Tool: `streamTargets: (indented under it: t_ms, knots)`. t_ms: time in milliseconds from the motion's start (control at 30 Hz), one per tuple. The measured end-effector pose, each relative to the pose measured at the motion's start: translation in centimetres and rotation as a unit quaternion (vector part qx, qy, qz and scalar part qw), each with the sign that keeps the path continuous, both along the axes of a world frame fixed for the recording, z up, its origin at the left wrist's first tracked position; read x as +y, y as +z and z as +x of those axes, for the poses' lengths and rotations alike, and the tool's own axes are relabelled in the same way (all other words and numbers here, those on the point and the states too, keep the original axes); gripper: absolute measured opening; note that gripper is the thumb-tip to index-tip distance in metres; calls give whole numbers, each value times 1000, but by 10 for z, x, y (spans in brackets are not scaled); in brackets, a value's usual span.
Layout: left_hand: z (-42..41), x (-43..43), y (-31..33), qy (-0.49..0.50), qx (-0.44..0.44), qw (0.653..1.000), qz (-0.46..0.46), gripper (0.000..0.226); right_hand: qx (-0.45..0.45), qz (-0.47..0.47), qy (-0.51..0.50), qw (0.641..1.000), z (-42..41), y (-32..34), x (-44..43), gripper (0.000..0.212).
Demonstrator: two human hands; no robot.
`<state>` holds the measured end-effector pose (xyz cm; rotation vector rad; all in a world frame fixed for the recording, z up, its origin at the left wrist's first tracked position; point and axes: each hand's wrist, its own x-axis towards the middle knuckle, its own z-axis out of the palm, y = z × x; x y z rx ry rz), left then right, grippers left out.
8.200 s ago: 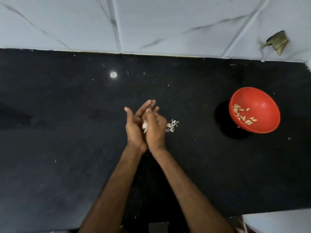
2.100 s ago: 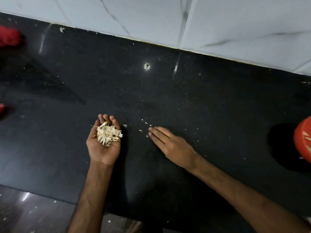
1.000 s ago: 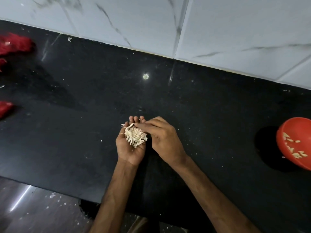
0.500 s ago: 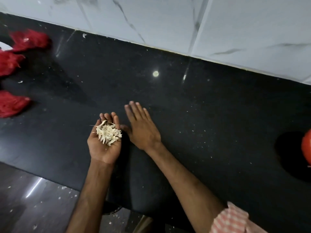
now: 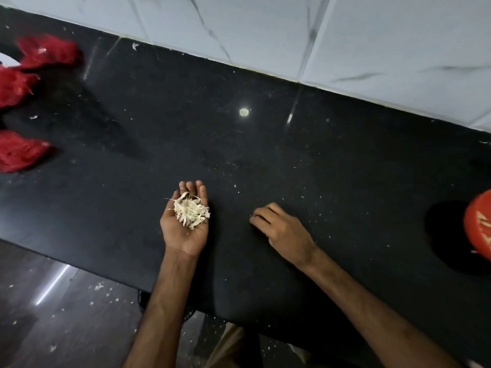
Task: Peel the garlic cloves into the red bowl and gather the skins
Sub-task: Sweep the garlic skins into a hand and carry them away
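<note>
Skins [image 5: 190, 212] heaped in my left hand [image 5: 183, 239], palm up, fingers [image 5: 198, 191] loosely cupped, over the tabletop [image 5: 292, 160] near its front edge. Right hand [image 5: 285, 231] is palm down a little to its right. Its fingertips are curled down at the surface; can't tell if they pinch a fleck. Step, I'd say: gathering skins. Peeling looks done, cloves [image 5: 482, 217] sit in the bowl [image 5: 477, 235] at far right. Flecks [image 5: 320, 215] lie scattered around. Next: pinch or sweep them into the left palm, keeping it level.
</note>
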<state>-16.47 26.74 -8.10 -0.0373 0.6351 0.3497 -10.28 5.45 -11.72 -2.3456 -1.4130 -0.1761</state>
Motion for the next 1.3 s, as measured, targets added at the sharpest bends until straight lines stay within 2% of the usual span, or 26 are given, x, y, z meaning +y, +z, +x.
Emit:
streamTargets:
  t_ms: [100, 167, 233, 367, 533, 700, 767, 800, 867, 933, 1000, 1100, 1167, 1233, 1300]
  knots:
    - [3, -11, -5, -12, 2, 1000, -4, 38, 101, 92, -64, 989, -2, 19, 18, 32]
    - [7, -17, -6, -20, 7, 1000, -2, 39, 177, 191, -110, 959, -8, 42, 40, 23]
    - [8, -22, -6, -36, 1, 999, -3, 40, 208, 229, -96, 946, -15, 64, 63, 19]
    - [6, -27, -8, -67, -15, 998, -12, 37, 175, 175, -57, 967, -18, 82, 89, 31]
    - [10, -26, -10, -77, -31, 996, -6, 23, 184, 146, -69, 970, -2, 77, 92, 10]
    - [12, -24, 4, -54, -36, 998, -23, 28, 147, 181, -115, 966, 3, 81, 76, 11]
    - [14, -19, 9, -26, -32, 999, -29, 35, 144, 176, -161, 960, 4, 64, 48, 24]
    - [14, -14, 12, -14, -32, 999, -30, 38, 150, 141, -182, 961, -1, 52, 32, 33]
    - [12, -4, 15, 1, -39, 999, -31, 39, 159, -11, -199, 967, -20, 28, 9, 57]
    - [8, 8, 16, 9, -37, 999, -18, 39, 128, -141, -190, 963, -34, 8, 14, 85]
    - [5, 18, 16, 18, -31, 999, -8, 40, 109, -156, -209, 959, -31, -1, 47, 94]
    - [2, 28, 17, 24, -31, 999, 6, 40, 123, -104, -213, 964, 0, 0, 115, 88]
    - [0, 34, 18, 23, -36, 999, 20, 41, 130, -92, -166, 973, 21, -2, 146, 73]
    - [-2, 37, 19, 28, -38, 999, 26, 41, 125, -68, -119, 983, 32, -7, 151, 55]
    - [-5, 37, 18, 30, -30, 999, 30, 41, 91, -25, -102, 990, 24, -13, 131, 53]
